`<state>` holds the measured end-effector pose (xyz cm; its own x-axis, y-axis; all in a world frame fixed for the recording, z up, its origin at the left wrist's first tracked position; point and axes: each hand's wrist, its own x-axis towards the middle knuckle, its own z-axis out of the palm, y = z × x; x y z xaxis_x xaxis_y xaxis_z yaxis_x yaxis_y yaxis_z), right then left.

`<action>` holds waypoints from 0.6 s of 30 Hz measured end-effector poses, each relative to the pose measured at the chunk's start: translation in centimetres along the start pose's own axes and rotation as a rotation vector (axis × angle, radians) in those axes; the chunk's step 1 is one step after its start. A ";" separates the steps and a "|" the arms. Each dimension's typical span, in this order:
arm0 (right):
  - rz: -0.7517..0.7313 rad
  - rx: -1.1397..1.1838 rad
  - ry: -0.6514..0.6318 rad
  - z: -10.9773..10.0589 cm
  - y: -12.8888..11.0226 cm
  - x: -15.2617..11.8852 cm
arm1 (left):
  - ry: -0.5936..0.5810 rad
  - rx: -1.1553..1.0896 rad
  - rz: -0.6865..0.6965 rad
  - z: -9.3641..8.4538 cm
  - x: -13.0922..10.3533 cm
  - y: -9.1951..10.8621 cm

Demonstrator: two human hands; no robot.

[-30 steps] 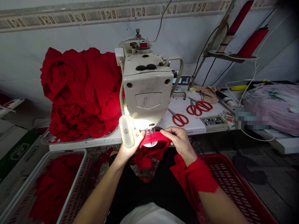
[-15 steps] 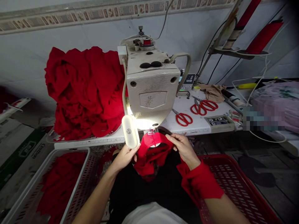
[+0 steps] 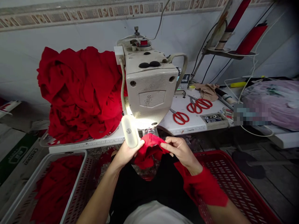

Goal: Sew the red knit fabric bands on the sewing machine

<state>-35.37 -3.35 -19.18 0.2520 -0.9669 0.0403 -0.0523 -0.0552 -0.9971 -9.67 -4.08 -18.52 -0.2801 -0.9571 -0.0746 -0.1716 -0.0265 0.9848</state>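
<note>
Just in front of the needle area of a cream sewing machine [image 3: 149,93], I hold a piece of red fabric [image 3: 151,140] by both sides. My left hand [image 3: 127,152] is closed on its left edge, thumb on top, partly hidden behind the machine's lamp [image 3: 130,132]. Fingertips and thumb of my right hand [image 3: 178,151] pinch the right edge. The rest of the cloth hangs in folds below. Another red fabric piece [image 3: 205,188] is wrapped around my right forearm.
A large heap of red fabric [image 3: 81,93] lies on the table left of the machine. Red-handled scissors [image 3: 181,118] and a small parts tray [image 3: 213,119] are at right. A white basket [image 3: 84,155] and a red basket [image 3: 235,177] stand below. Thread cones [image 3: 251,40] are at upper right.
The red fabric has been turned: its open loop with a vertical seam no longer shows, and a smoother edge faces up. My right hand has moved slightly inward. The view has shifted a little.
</note>
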 end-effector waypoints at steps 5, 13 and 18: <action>-0.193 -0.261 -0.127 -0.3 -1.9 -1.3 | -0.147 0.196 -0.019 0.4 -2.6 0.5; -0.239 -0.422 -0.075 -0.4 -0.1 -2.1 | 0.261 0.805 0.498 1.1 -4.8 -2.1; -0.188 -0.350 -0.189 -1.8 0.7 -1.3 | 0.390 0.989 0.798 1.3 -4.7 -2.7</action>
<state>-37.48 -2.59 -19.83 0.4593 -0.8710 0.1741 -0.3042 -0.3384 -0.8905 -9.10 0.81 -21.04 -0.3656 -0.6359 0.6797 -0.7444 0.6381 0.1966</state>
